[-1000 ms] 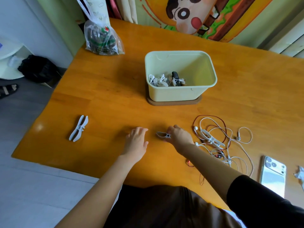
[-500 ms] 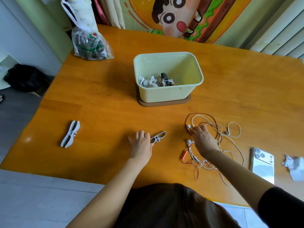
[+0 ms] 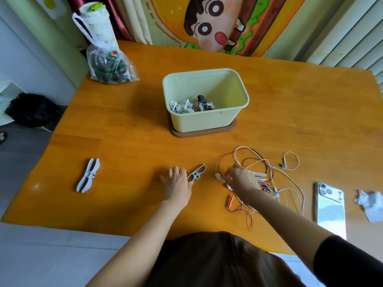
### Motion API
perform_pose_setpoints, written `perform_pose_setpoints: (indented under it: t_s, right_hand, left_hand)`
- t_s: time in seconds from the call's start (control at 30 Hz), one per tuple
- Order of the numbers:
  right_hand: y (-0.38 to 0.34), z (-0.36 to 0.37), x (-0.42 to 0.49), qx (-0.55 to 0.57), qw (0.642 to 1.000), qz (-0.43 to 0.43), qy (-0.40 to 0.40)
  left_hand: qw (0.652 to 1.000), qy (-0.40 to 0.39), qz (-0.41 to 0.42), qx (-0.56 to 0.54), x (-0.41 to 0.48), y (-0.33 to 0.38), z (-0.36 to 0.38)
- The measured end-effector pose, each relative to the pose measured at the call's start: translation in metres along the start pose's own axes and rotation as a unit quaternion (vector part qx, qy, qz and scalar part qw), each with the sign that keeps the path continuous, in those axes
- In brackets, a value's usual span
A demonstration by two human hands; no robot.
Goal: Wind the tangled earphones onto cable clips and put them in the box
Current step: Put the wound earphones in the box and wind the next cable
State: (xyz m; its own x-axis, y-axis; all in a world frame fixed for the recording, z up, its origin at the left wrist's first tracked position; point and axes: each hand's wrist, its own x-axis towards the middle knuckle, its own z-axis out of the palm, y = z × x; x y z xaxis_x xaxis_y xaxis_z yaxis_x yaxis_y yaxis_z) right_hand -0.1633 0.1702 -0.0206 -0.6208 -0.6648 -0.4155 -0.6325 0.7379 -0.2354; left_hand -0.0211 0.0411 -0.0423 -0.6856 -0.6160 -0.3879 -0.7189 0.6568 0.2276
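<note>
A tangle of white and red earphones [image 3: 269, 179] lies on the wooden table [image 3: 300, 112] at the front right, with a white clip [image 3: 259, 174] among the cables. My right hand [image 3: 241, 181] is on the tangle's left side, its fingertips curled round a white cable near an earbud [image 3: 217, 176]. My left hand [image 3: 178, 186] lies flat on the table, its edge touching a white cable clip [image 3: 198, 173]. Another clip [image 3: 88, 175] lies far left. The pale green box [image 3: 204, 121] behind holds wound earphones [image 3: 189, 105].
The box stands on a brown lid [image 3: 228, 129]. A phone [image 3: 329, 206] and a crumpled paper [image 3: 371, 201] lie to the right of the tangle. A plastic bag [image 3: 109, 65] sits at the table's back left corner. The table's front edge is near my body.
My right hand let go of the clip at the centre and moved right onto the tangle, where its fingers have curled. My left hand slid right and now touches the clip.
</note>
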Motion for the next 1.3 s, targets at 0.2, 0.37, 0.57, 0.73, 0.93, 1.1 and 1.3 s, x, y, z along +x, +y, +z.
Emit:
perform_pose_setpoints:
  t_s: [0.2, 0.37, 0.57, 0.73, 0.93, 1.1, 1.3]
  right_hand:
    - [-0.03, 0.002, -0.017, 0.121, 0.992, -0.03, 0.027]
    - [-0.053, -0.008, -0.03, 0.213, 0.97, -0.092, 0.072]
    - [-0.042, -0.024, -0.04, 0.178, 0.969, -0.113, 0.133]
    - [-0.015, -0.051, -0.026, 0.113, 0.965, -0.112, 0.209]
    - [0.003, -0.053, -0.024, 0.166, 0.981, -0.075, 0.064]
    - [0.06, -0.071, -0.015, 0.179, 0.974, 0.069, 0.122]
    - [0.044, -0.115, -0.017, 0.172, 0.966, 0.004, 0.195]
  left_hand:
    - [0.998, 0.028, 0.01, -0.052, -0.003, 0.008, -0.005]
    - [0.922, 0.016, 0.026, -0.387, -0.014, 0.036, -0.026]
    - [0.853, 0.073, 0.08, -0.51, -0.015, 0.059, -0.058]
    - [0.895, 0.071, 0.194, -0.395, -0.016, 0.063, -0.072]
    - [0.905, 0.16, 0.141, -0.368, -0.001, 0.038, -0.084]
    - [0.914, 0.214, -0.014, -0.346, 0.014, -0.011, -0.078]
    - [0.972, 0.117, 0.0, -0.205, 0.019, -0.013, -0.07]
